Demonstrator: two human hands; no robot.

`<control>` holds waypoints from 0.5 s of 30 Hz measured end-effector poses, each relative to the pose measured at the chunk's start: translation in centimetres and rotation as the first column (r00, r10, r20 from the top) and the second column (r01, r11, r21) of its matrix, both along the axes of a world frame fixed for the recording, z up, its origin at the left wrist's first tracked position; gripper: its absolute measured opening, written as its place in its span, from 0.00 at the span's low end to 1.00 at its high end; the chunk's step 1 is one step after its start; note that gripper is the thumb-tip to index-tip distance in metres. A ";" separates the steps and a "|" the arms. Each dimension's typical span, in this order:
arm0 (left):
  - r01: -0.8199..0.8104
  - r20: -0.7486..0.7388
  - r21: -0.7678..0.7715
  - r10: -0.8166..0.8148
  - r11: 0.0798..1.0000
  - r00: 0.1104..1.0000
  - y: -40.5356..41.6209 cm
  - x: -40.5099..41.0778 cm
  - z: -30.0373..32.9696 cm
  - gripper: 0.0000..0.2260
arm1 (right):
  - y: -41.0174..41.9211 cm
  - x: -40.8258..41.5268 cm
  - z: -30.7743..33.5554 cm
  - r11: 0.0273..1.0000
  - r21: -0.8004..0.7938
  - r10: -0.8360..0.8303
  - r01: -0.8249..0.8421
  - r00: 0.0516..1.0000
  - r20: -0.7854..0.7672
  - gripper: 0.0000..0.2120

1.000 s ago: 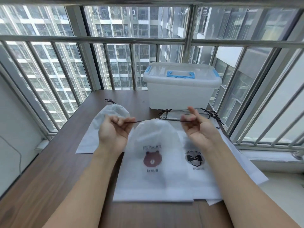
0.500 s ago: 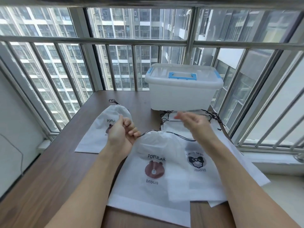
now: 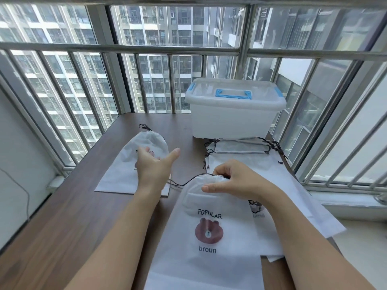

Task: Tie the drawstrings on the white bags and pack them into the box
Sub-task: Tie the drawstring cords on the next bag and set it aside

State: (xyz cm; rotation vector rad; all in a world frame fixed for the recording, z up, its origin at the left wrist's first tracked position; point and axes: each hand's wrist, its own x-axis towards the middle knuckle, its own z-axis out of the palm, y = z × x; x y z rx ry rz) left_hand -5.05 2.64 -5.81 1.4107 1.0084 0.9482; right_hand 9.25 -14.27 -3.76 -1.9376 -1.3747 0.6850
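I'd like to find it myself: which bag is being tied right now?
Start at the lidded plastic box by the window and come toward the person, along the wooden table. It is the nearest bag, printed "POPULAR broun" with a brown bear, its cinched top held in the right hand.

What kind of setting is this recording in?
Probably an enclosed high-rise apartment balcony: a metal window railing fronts glass facing tall residential blocks, with a wooden table set against it as a workspace.

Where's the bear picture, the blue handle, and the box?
bear picture [image 3: 208, 230], head view, middle of the brown face
blue handle [image 3: 233, 94], head view, middle of its bar
box [image 3: 230, 122], head view, front wall
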 end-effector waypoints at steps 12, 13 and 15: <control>0.652 -0.347 0.378 -0.552 0.658 0.758 -4.0 0.2 -0.1 0.13 | 0.4 -0.1 0.0 0.985 0.161 -0.019 0.057 0.974 -0.227 0.11; 0.651 -0.349 0.367 -0.550 0.664 0.758 -3.8 0.1 -0.1 0.14 | 0.1 0.1 0.3 0.985 0.163 -0.015 0.057 0.968 -0.250 0.11; 0.663 -0.378 0.365 -0.547 0.653 0.747 -3.5 0.0 -0.1 0.16 | -0.1 0.4 0.8 0.984 0.156 -0.035 0.086 0.952 -0.304 0.09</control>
